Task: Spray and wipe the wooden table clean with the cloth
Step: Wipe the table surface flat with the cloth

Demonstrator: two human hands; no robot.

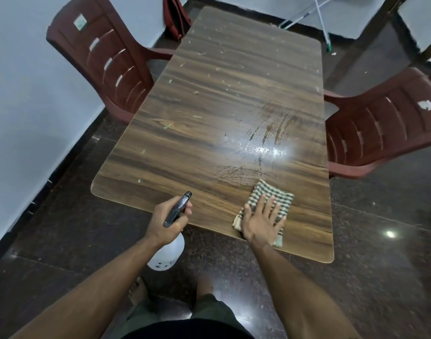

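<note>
A person is standing at the near short end of a wooden table (209, 113), its long axis running away from the camera toward the far wall. The left hand (169, 215) is gripping a spray bottle (169, 250) by its dark trigger head (177, 209), fingers wrapped round it; the nozzle is pointing forward and slightly right over the table's near edge, while the white body is hanging below the hand, off the tabletop and above the dark floor (381, 241). The right hand (262, 221) is lying flat with fingers spread wide, pressing down on a checked cloth (268, 194) near the table's near-right corner. The folded cloth is sitting at a slant, its long axis running from the near edge up and to the right, one corner pointing toward the middle of the table. Just beyond the cloth, a wet patch (270, 150) is glaring under the light, with dark streaks around it. Pale flecks are dotting the farther part of the surface. Two red-brown plastic chairs are flanking the table, one at the left (106, 62) and one at the right (385, 126).
</note>
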